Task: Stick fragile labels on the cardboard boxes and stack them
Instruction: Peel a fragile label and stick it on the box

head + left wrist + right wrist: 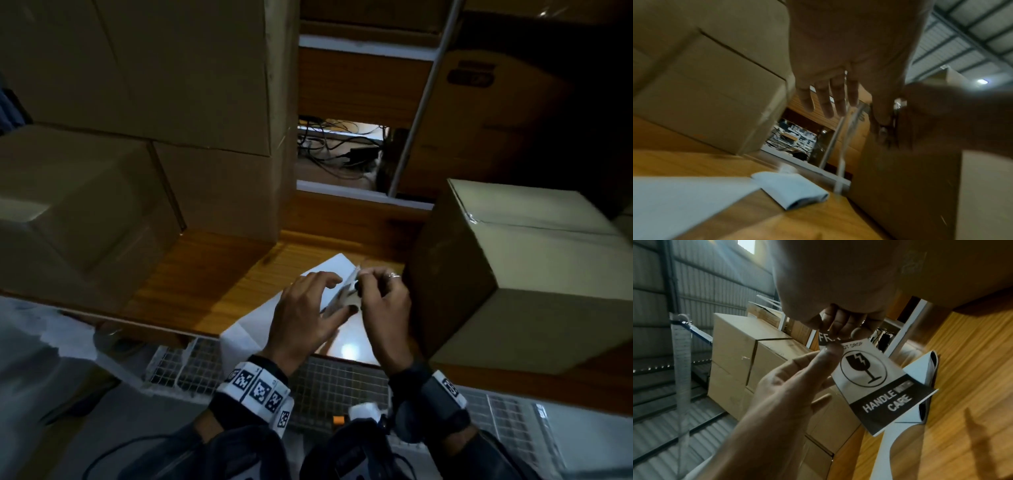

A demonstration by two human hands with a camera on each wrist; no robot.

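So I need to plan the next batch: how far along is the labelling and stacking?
Early to midway. Several cardboard boxes already stand stacked at left, though no labels show on them. In hand: the fragile label, pinched by the right hand with the left hand at its edge. Left: the box at right shows no label and is unstacked.

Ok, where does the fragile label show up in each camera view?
Head: label edge-on at centre, between both hands, above the table.
Left wrist: only a blurred sliver, if any, by the thumb; cannot tell.
Right wrist: label face-on at centre, pinched at its top.
Shared landmark: white sheets on the table.
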